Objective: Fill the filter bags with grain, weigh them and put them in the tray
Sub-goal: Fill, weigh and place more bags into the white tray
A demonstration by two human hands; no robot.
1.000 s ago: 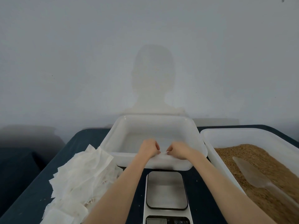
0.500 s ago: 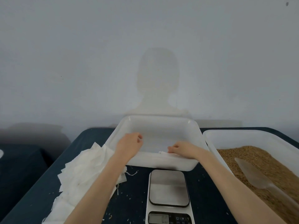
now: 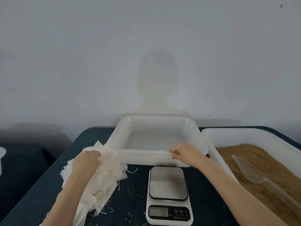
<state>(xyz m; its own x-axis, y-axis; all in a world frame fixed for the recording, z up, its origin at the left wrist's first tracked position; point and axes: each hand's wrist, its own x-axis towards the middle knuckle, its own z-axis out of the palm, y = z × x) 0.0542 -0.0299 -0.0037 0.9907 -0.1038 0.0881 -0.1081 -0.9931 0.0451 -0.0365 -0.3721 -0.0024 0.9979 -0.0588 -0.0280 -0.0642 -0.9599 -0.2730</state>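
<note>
The bags (image 3: pixel 96 170) are heaped on the dark table (image 3: pixel 133 199) left of the scale (image 3: pixel 168 194), right against the tray (image 3: pixel 156 160)'s near-left corner. They'd be judged feather-light, limp and clingy, so one is probably best peeled off by a top edge or corner, not grabbed flat. Loose strings are seen trailing out of the heap, so snagging a second bag could easily happen.

The left hand (image 3: pixel 86 162) is laid on top of the heap with fingers curled into the top bags; whether a single one is actually pinched can't be told. The right hand (image 3: pixel 184 152) is set on the tray's near rim, fingers bent over the edge, maybe nipping a white scrap, too small to call.

Grain (image 3: pixel 254 160) is kept in the bin on the right, with a scoop (image 3: pixel 246 170) lying in it.
</note>
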